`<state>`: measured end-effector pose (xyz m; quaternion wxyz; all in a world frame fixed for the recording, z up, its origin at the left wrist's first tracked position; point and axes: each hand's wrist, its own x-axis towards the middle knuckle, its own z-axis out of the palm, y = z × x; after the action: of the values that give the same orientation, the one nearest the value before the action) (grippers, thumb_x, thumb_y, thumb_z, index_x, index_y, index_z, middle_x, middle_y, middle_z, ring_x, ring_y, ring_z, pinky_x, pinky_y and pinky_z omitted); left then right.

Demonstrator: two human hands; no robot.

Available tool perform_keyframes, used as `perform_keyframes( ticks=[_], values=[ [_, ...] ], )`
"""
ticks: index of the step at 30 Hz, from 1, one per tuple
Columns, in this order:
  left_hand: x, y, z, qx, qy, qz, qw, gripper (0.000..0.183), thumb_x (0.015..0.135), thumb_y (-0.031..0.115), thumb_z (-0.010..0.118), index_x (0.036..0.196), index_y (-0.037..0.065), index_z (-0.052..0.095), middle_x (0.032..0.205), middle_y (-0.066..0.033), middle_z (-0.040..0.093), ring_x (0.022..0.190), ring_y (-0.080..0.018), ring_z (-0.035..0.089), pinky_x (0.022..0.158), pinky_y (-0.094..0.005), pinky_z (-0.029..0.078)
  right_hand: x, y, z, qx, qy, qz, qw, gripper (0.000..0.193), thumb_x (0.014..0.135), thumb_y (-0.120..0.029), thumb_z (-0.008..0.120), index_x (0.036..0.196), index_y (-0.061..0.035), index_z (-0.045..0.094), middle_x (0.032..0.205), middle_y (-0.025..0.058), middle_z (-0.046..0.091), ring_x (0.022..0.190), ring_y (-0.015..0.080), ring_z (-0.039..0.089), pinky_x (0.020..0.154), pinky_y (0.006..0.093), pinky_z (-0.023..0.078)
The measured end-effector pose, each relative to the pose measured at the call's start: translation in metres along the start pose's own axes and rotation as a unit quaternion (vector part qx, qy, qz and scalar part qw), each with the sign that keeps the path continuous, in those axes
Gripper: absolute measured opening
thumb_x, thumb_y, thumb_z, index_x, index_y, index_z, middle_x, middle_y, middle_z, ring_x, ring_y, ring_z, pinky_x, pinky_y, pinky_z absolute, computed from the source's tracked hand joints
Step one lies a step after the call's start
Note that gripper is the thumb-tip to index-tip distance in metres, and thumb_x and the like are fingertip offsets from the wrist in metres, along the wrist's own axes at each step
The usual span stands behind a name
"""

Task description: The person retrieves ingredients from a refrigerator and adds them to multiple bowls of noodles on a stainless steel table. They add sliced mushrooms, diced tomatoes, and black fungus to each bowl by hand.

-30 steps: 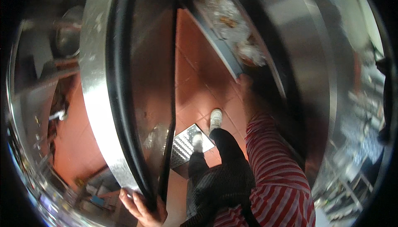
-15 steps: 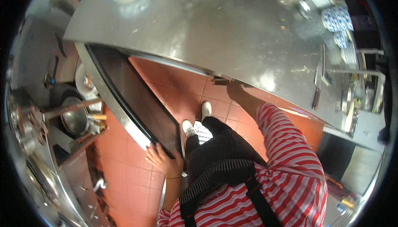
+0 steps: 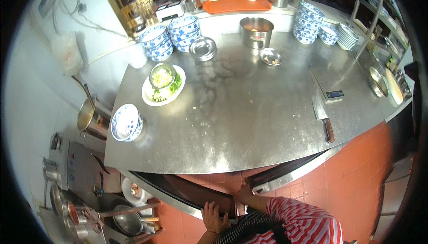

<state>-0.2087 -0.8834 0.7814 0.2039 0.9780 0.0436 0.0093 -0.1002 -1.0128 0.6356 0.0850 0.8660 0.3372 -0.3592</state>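
Observation:
Below the front of the steel worktable [image 3: 209, 141], two cabinet doors with dark inner panels stand swung out. My left hand [image 3: 214, 218] rests on the outer edge of the left cabinet door [image 3: 187, 191], fingers stretched and spread. At the free end of the right cabinet door [image 3: 285, 178], my right hand [image 3: 244, 194] is closed on its edge; some of its fingers are hidden. Red floor tiles show between the doors. The cabinet's inside is hidden under the tabletop.
On the worktable are a knife [image 3: 329, 129], a small scale [image 3: 335, 95], a patterned bowl [image 3: 126, 123] and a plate of chopped greens [image 3: 156, 101]. Farther back stand a steel pot [image 3: 257, 39], stacked bowls [image 3: 307, 23] and an orange tray [image 3: 236, 5]. A wok [image 3: 127, 221] is lower left.
The right cabinet door has swung outward with my right hand at its edge. My left hand stays on the left door. The view has tilted up, showing more of the tabletop.

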Motion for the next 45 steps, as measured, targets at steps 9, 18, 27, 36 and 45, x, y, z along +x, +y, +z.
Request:
perform_keyframes(
  ticks=[9, 18, 27, 36, 45],
  values=[
    [0.054, -0.004, 0.0, 0.025, -0.209, 0.157, 0.965, 0.054, 0.074, 0.037, 0.059, 0.11, -0.002, 0.05, 0.124, -0.0166, 0.041, 0.12, -0.0376, 0.032, 0.096, -0.0547, 0.025, -0.054, 0.013, 0.041, 0.197, -0.1, -0.014, 0.975, 0.033, 0.085, -0.032, 0.043, 0.095, -0.0103, 0.065, 0.098, 0.0131, 0.062, 0.09, 0.0289, 0.059, 0.083, 0.0461, 0.041],
    [0.082, 0.028, 0.145, 0.038, -0.139, 0.296, 0.944, 0.062, 0.069, 0.032, 0.06, 0.116, -0.006, 0.044, 0.122, -0.0213, 0.043, 0.118, -0.0412, 0.036, 0.095, -0.0553, 0.027, -0.098, 0.067, 0.31, 0.435, -0.279, 0.149, 0.843, 0.025, 0.072, -0.029, 0.058, 0.089, -0.0133, 0.068, 0.092, 0.0114, 0.065, 0.085, 0.0269, 0.062, 0.073, 0.0415, 0.049],
    [0.122, 0.202, 0.251, 0.129, -0.172, 0.417, 0.883, 0.059, 0.072, 0.013, 0.06, 0.123, -0.004, 0.035, 0.128, -0.0206, 0.036, 0.123, -0.0393, 0.029, 0.099, -0.0517, 0.023, -0.228, 0.186, 0.496, 0.644, -0.004, 0.47, 0.604, 0.032, 0.077, -0.023, 0.051, 0.101, -0.0034, 0.06, 0.103, 0.0183, 0.06, 0.095, 0.0319, 0.059, 0.08, 0.0387, 0.048],
    [0.085, 0.362, 0.492, 0.004, -0.359, 0.236, 0.903, 0.063, 0.076, 0.016, 0.061, 0.127, -0.003, 0.03, 0.124, -0.0256, 0.039, 0.117, -0.0399, 0.036, 0.098, -0.0424, 0.03, -0.253, 0.295, 0.668, 0.665, -0.005, 0.422, 0.617, 0.035, 0.081, -0.027, 0.048, 0.102, -0.0014, 0.059, 0.107, 0.0215, 0.057, 0.101, 0.0347, 0.054, 0.09, 0.0389, 0.041],
    [0.17, 0.366, 0.665, 0.044, -0.424, 0.26, 0.867, 0.051, 0.078, 0.015, 0.061, 0.119, -0.007, 0.039, 0.119, -0.0248, 0.044, 0.112, -0.0367, 0.043, 0.095, -0.0412, 0.034, -0.158, 0.43, 0.755, 0.599, -0.011, 0.577, 0.555, 0.037, 0.079, -0.03, 0.054, 0.104, -0.002, 0.055, 0.106, 0.0212, 0.056, 0.094, 0.0352, 0.056, 0.082, 0.0402, 0.045]
  ],
)
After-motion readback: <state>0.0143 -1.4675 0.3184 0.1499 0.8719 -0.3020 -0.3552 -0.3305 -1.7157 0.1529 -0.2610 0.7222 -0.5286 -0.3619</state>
